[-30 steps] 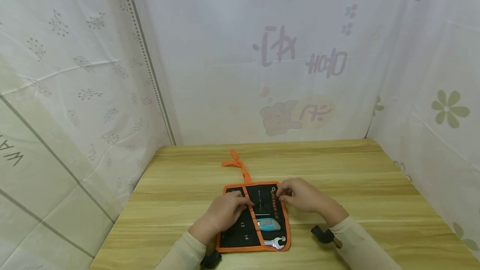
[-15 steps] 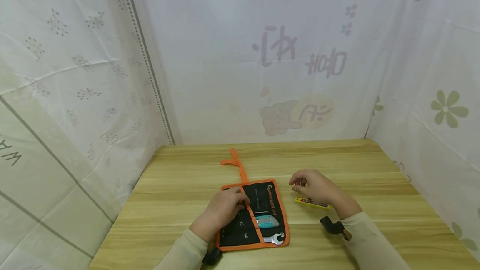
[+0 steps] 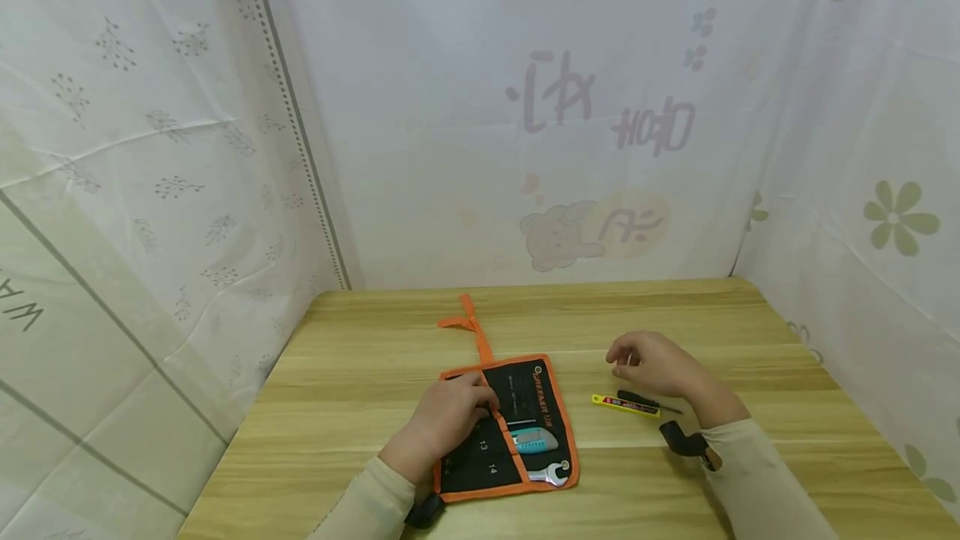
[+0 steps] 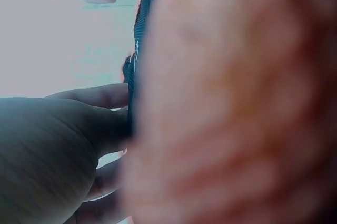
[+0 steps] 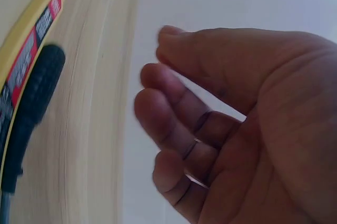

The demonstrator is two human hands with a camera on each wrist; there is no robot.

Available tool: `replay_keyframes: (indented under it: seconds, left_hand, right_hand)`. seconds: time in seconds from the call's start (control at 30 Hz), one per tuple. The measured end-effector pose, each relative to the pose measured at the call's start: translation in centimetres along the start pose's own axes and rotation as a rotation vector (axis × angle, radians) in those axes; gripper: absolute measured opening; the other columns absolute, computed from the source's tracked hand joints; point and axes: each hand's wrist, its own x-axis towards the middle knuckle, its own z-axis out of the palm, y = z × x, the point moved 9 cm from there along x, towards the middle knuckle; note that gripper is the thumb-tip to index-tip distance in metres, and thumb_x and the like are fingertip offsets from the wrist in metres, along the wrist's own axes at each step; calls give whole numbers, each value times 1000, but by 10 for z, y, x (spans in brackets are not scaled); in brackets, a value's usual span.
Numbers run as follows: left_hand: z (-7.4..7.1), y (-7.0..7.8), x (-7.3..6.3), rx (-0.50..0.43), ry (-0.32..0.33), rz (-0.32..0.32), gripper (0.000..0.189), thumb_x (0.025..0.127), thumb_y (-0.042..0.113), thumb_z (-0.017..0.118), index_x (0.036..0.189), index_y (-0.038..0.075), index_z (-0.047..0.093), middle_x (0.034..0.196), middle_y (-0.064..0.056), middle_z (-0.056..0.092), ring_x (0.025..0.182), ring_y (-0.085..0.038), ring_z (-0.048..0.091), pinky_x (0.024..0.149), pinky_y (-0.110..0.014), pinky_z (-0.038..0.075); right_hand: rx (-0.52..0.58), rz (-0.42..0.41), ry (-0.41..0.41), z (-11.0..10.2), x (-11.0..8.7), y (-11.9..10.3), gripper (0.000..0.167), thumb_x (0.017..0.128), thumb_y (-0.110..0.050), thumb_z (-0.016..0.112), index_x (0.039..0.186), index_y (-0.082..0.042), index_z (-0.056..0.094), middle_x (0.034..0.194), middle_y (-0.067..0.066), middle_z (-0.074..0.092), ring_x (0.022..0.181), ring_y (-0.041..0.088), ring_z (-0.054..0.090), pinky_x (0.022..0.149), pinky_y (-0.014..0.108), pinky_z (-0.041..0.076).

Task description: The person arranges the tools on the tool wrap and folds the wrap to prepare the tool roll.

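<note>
A black tool pouch [image 3: 468,482] with orange trim lies unrolled on the table. My left hand [image 3: 446,419] rests over it and pinches the orange edge of its pocket row; the pouch blocks much of the left wrist view. A turquoise utility knife [image 3: 534,440] and the jaw end of a wrench [image 3: 551,474] stick out of the pockets. Right of the pouch, my right hand [image 3: 656,363] hovers with loosely bent fingers and nothing in them. Below it lie a long yellow case [image 3: 626,406] with a printed label and a black-handled screwdriver [image 5: 39,87], side by side.
An orange tie strap [image 3: 480,340] runs from the pouch's far edge over the wooden table [image 3: 360,357]. Printed curtains [image 3: 450,148] close in the back and both sides. A black wrist camera [image 3: 681,440] sits at the right sleeve.
My right hand has drawn away from the pouch to the right, bringing the yellow case and then the screwdriver into sight. The pouch has shifted slightly left; my left hand stays on it.
</note>
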Motion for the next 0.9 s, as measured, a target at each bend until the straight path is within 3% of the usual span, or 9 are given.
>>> replay_keyframes:
  seconds: [0.33,0.63,0.9]
  left_hand:
    - [0,-5,0,-10,21,-16,13,90,19,85,96,29,80,88,11,58,70,-7,60,58,-24,49]
    - [1,-14,-2,-103,46,-39,9,94,22,81,95,30,79,91,13,62,73,-3,60,63,-24,51]
    - [4,-19,-3,-104,33,-79,8,96,25,80,94,32,77,92,16,61,72,0,56,63,-22,50]
  right_hand:
    - [37,30,-49,-3,-4,17,10,94,-9,79,103,-8,75,92,-1,69,85,15,64,76,38,55]
    - [118,79,-158,6,-13,36,12,87,-2,82,94,-7,74,85,0,68,79,17,63,70,32,55]
    - [121,169,-252,13,-25,47,16,81,-2,87,85,-9,73,80,1,68,74,19,62,64,33,52]
